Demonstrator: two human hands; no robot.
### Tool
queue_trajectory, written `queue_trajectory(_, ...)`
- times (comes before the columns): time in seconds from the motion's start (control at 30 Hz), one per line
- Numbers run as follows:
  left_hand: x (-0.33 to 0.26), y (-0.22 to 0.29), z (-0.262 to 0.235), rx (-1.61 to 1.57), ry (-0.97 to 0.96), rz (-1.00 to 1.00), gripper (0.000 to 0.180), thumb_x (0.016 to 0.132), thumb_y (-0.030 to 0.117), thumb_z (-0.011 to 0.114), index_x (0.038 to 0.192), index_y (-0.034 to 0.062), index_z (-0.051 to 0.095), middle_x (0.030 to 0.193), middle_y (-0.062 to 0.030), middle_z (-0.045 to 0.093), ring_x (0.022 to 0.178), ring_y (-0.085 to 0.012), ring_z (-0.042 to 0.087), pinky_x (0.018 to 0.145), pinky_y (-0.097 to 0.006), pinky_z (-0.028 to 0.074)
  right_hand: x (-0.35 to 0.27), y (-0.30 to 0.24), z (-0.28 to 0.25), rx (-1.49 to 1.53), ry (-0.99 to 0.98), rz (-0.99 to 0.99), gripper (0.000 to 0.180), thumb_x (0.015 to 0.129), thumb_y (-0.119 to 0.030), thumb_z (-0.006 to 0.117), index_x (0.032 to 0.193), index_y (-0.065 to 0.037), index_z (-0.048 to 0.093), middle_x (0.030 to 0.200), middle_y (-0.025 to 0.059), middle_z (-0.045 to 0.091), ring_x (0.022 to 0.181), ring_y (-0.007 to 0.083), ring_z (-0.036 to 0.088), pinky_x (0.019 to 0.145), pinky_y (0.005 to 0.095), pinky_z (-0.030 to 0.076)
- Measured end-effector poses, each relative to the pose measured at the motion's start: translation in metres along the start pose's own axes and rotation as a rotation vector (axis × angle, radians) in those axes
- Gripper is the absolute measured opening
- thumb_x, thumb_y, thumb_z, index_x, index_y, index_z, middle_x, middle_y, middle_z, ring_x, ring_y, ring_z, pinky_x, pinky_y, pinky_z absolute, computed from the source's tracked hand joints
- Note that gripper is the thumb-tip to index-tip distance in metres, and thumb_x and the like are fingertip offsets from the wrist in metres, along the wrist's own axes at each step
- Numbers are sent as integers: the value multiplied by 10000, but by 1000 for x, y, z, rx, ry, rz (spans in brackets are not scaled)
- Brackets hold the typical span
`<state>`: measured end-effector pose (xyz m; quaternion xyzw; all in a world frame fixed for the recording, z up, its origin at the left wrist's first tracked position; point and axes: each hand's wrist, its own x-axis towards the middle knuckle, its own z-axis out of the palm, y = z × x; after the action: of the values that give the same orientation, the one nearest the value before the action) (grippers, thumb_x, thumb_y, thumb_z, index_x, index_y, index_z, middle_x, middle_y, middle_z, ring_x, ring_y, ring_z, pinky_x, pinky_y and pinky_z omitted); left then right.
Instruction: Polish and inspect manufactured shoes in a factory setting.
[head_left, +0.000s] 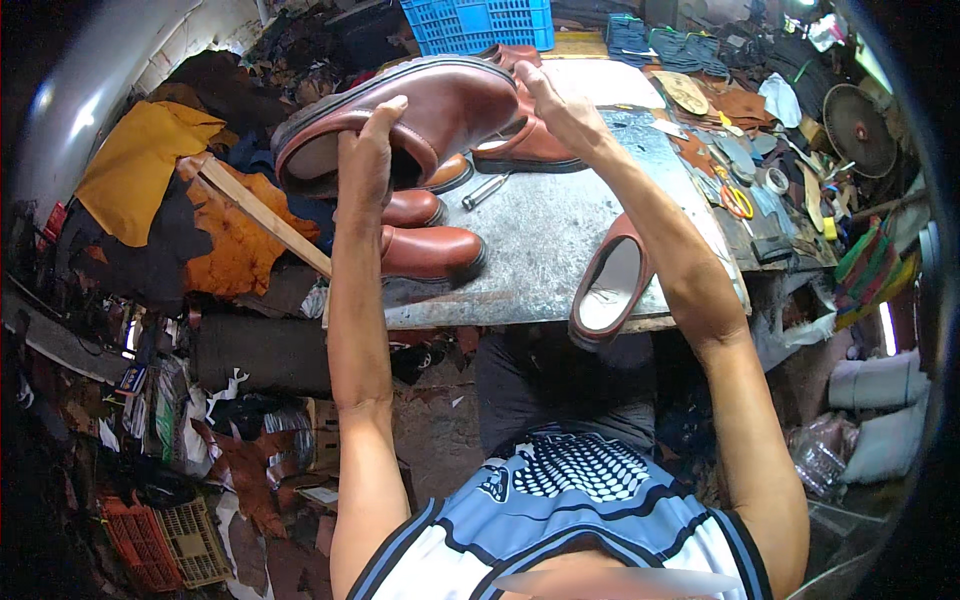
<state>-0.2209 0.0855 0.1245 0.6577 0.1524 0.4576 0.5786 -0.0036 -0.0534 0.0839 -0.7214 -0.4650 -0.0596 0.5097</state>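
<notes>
I hold a brown leather shoe (440, 105) up above the grey worktable (545, 250), its black sole turned away from me. My left hand (368, 160) grips its near side by the opening. My right hand (560, 105) holds its other end. Below it on the table lie other brown shoes (430, 250), one (530, 145) under my right hand. A shoe upper with a pale lining (612, 285) leans at the table's front edge by my right forearm.
Leather scraps, orange and yellow (150, 170), pile up at the left with a wooden stick (265, 215). A blue crate (480, 22) stands at the back. Scissors (737, 200), tape and tools crowd the right side. Small crates (165, 545) sit on the littered floor.
</notes>
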Motion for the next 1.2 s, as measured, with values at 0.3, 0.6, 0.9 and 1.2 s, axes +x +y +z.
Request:
queue_trajectory(0.3,14,18,-25,-246,32,-281,498,827,322,680,1180,-21,603,1124,-177,636,976,-285,665,883,-423,548,-3,-22,-5,245,-28,-19,560,1065,-532,377,1184,-58,650,1083,147,706,989,315,676,892,425,507)
queue_trajectory(0.6,9,29,-27,-248,19,-244,568,820,344,685,1216,-47,573,1147,-191,630,975,-303,674,892,-426,554,-6,-42,-13,-163,63,-186,414,1033,-397,407,1103,-78,661,1114,172,707,1010,431,666,898,501,506)
queue_trajectory(0.9,10,29,-20,-195,74,-201,408,836,306,683,1000,-66,656,793,-144,676,748,-240,687,768,-329,556,-2,-58,-20,-201,122,-86,389,997,-402,464,1080,-85,674,994,232,721,980,431,690,881,503,533)
queue_trajectory(1.2,4,45,-13,5,-31,-126,440,817,273,704,1105,-43,604,901,-107,605,783,-189,623,718,-321,514,2,-70,-31,-272,161,-209,418,1003,-415,464,1047,-59,677,914,255,721,887,455,700,858,522,538)
